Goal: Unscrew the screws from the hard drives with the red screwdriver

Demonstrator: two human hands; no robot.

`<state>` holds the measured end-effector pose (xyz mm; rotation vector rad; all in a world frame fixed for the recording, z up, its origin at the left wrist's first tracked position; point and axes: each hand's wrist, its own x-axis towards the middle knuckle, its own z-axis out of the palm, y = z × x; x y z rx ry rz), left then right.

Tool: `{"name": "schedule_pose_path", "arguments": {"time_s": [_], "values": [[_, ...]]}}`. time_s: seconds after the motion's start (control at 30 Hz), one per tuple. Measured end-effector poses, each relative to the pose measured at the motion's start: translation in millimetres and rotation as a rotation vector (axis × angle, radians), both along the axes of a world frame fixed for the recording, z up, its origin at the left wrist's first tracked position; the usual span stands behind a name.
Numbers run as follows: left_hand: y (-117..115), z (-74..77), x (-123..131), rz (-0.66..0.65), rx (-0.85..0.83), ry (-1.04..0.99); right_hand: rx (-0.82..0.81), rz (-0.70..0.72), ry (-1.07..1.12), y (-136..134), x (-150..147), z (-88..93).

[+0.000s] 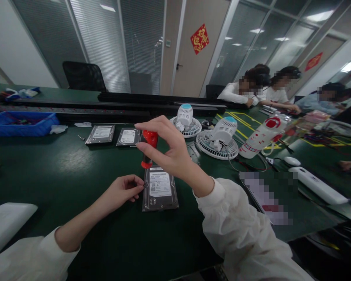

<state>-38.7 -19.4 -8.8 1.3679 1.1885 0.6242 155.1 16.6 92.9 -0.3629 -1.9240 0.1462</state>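
Note:
A screwdriver (146, 162) with a red and black handle stands upright over the upper left edge of a hard drive (160, 205). My right hand (172, 150) is around the handle, its thumb crossing in front and the index finger arched above; the other fingers are mostly hidden. The thumb and fingers of my left hand (124, 189) are pinched together at the drive's left edge, and what they hold is too small to make out. The drive lies flat, its white label facing up. The screwdriver's tip cannot be made out.
Two more hard drives (101, 134) (128, 137) lie behind, near a blue tray (20, 124). To the right are white fans (218, 144), a white bottle (260, 136), a phone (265, 199) and a white power strip (318, 185). Several people sit at the far right.

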Motion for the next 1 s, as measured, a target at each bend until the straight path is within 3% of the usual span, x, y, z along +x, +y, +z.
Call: {"name": "schedule_pose_path", "arguments": {"time_s": [0.17,0.37,0.53,0.7,0.9,1.0], "values": [[0.5,-1.8,-1.0,-0.008,0.004,0.004,0.011,0.091,-0.085,-0.4,0.0,-0.4],[0.2,0.2,0.9,-0.003,-0.014,0.012,0.003,0.012,-0.035,-1.9,-1.7,-1.1],[1.0,-0.9,0.3,-0.008,-0.003,0.003,0.012,0.145,-0.03,-2.3,-1.5,0.3],[1.4,-2.8,-1.8,-0.014,0.029,0.034,-0.013,0.015,-0.047,-2.0,0.5,0.5],[1.0,-1.9,-1.4,-0.02,0.023,0.027,0.043,0.116,-0.057,-3.4,0.9,1.3],[0.6,-1.2,-0.7,-0.007,0.014,0.027,0.008,0.076,-0.063,-5.2,-0.1,0.6]]}}
